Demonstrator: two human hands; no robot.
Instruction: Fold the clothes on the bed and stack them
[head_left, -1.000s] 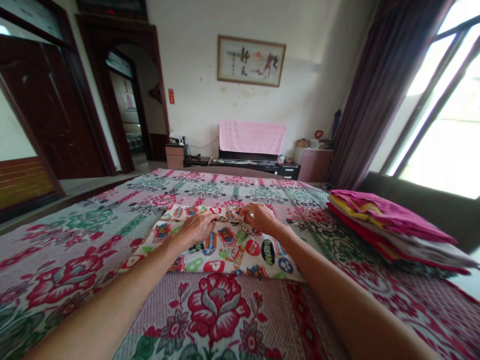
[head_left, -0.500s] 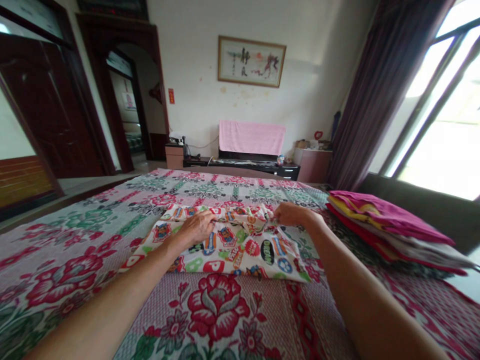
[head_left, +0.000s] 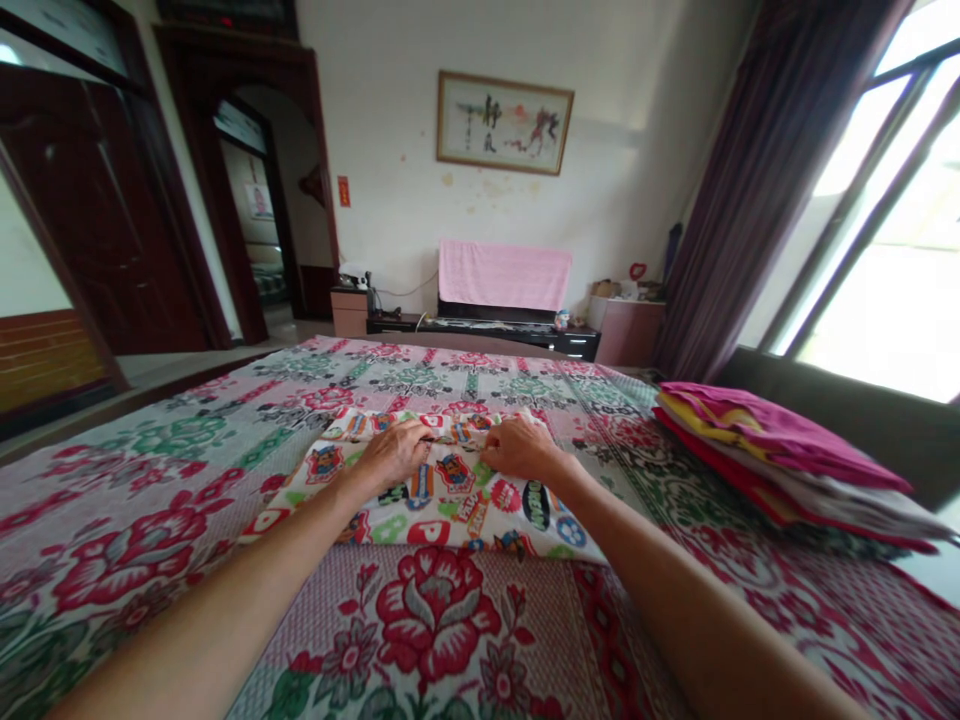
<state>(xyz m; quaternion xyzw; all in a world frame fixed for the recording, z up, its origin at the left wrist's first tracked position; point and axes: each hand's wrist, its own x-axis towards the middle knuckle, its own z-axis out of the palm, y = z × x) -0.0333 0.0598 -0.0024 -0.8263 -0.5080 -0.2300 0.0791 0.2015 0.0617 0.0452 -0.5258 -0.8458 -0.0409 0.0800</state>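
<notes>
A white cloth with colourful cartoon prints (head_left: 450,505) lies folded on the flowered bedspread (head_left: 435,615), with a narrow strip along its far side. My left hand (head_left: 397,450) pinches the cloth near the middle of that far part, fingers closed. Close by on the right, my right hand (head_left: 517,447) has its fingers curled down on the same cloth, closed on its upper part. A short stretch of printed fabric shows between the two hands. The fingertips of both hands are partly hidden.
A stack of folded clothes, pink on top (head_left: 780,430), lies at the right of the bed. Beyond the bed stand a low black cabinet (head_left: 480,330) and a screen under a pink towel (head_left: 502,272). A purple curtain (head_left: 780,170) hangs by the window.
My right hand has moved left from the right end of the cloth's far part towards my left hand. My left hand has stayed in place.
</notes>
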